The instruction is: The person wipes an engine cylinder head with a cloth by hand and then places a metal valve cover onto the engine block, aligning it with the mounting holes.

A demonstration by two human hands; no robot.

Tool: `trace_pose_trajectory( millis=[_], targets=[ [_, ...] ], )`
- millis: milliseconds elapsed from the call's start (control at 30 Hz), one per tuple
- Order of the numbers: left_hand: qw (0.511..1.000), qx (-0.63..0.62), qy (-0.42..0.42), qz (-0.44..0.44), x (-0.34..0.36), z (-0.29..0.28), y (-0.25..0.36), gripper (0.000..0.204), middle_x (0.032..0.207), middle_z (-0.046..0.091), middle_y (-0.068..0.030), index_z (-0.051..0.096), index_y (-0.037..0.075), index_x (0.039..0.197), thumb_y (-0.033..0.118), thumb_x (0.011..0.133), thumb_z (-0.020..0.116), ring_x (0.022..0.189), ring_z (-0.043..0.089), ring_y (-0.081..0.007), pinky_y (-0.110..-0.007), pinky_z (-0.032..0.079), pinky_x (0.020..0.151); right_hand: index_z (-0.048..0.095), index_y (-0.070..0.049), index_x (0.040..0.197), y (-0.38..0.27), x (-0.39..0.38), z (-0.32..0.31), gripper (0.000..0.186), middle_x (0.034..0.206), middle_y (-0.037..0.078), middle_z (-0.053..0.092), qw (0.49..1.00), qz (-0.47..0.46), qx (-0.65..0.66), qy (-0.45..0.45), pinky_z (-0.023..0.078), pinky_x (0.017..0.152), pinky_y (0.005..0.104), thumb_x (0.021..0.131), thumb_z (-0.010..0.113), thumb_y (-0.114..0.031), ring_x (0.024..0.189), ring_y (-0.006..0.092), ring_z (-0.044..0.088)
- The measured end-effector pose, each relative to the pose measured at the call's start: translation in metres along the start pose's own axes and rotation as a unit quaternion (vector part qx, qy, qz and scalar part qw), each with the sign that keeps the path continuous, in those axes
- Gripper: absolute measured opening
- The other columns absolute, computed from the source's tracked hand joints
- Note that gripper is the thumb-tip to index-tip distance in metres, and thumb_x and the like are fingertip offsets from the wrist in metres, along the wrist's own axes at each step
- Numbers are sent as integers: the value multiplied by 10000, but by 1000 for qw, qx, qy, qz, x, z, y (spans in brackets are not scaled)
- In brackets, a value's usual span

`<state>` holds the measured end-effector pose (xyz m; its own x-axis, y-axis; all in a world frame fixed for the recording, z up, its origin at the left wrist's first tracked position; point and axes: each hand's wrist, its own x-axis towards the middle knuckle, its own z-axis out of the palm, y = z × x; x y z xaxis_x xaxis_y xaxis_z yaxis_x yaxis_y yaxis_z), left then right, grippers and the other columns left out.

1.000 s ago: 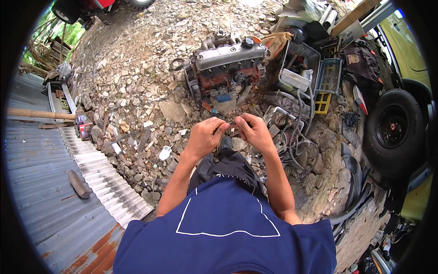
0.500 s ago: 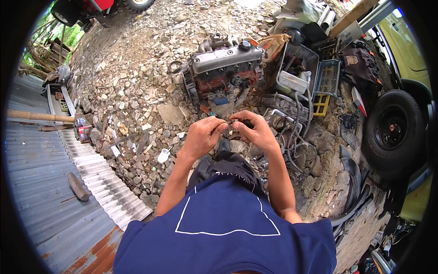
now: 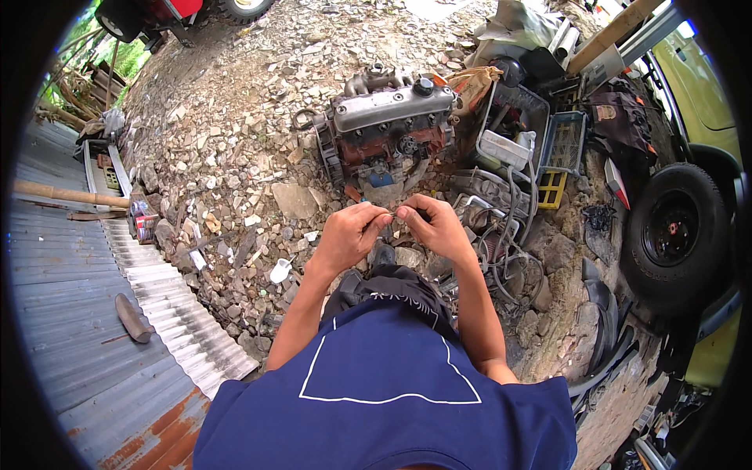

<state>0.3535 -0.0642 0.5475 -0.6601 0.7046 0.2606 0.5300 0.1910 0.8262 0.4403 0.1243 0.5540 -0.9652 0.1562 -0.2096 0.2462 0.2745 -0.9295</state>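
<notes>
A small thin piece (image 3: 394, 214) is showing only as a sliver, its ends being hidden and its shape and material proving too fine to make out. It is spanning the narrow gap between the left hand (image 3: 348, 233) and the right hand (image 3: 435, 229), each grip pinching it between thumb and forefinger. Beyond the hands, an engine (image 3: 388, 129) is standing on stony ground (image 3: 235, 102), while a red vehicle (image 3: 183, 7) is being cut off above.
</notes>
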Motion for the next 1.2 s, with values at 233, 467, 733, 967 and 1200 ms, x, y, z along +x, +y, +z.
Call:
trace_pose_trajectory(
  millis=[233, 467, 733, 967, 1200],
  targets=[
    [990, -117, 1, -82, -6, -2, -14, 235, 741, 624, -55, 673, -9, 964, 200, 998, 572, 658, 577, -151, -294, 450, 614, 612, -5, 1049, -1, -5, -8, 189, 782, 58, 619, 993, -70, 96, 0, 454, 529, 276, 964, 625, -174, 588, 116, 563],
    [865, -428, 74, -251, 0, 16, -17, 254, 633, 392, 57, 530, 60, 897, 272, 1034, 503, 555, 381, -49, -223, 336, 522, 526, -94, 990, 30, 17, -6, 244, 824, 54, 562, 761, 138, 632, 50, 401, 489, 272, 1040, 450, -320, 601, 145, 525],
    [958, -220, 24, -184, 7, 35, -6, 165, 628, 550, 64, 622, 57, 978, 174, 892, 701, 500, 341, 6, -209, 251, 464, 495, -112, 956, 33, 26, 5, 304, 1055, 116, 622, 738, 171, 649, 70, 456, 577, 331, 1059, 340, -351, 720, 193, 567],
    [985, -135, 40, -101, 17, 44, 2, 344, 672, 678, -18, 625, 77, 1195, 105, 853, 656, 450, 536, -97, -277, 418, 463, 503, -117, 950, 27, 34, 5, 300, 1247, 182, 620, 748, 146, 648, -4, 463, 525, 282, 1061, 328, -333, 683, 166, 609],
    [990, 31, -8, -134, 29, 37, 10, 440, 511, 557, -74, 649, 99, 1214, 246, 807, 729, 434, 576, -192, -330, 436, 468, 523, -126, 976, 25, 39, -1, 281, 1210, 182, 662, 883, 109, 456, 22, 465, 554, 254, 1044, 355, -341, 747, 131, 623]
  ],
)
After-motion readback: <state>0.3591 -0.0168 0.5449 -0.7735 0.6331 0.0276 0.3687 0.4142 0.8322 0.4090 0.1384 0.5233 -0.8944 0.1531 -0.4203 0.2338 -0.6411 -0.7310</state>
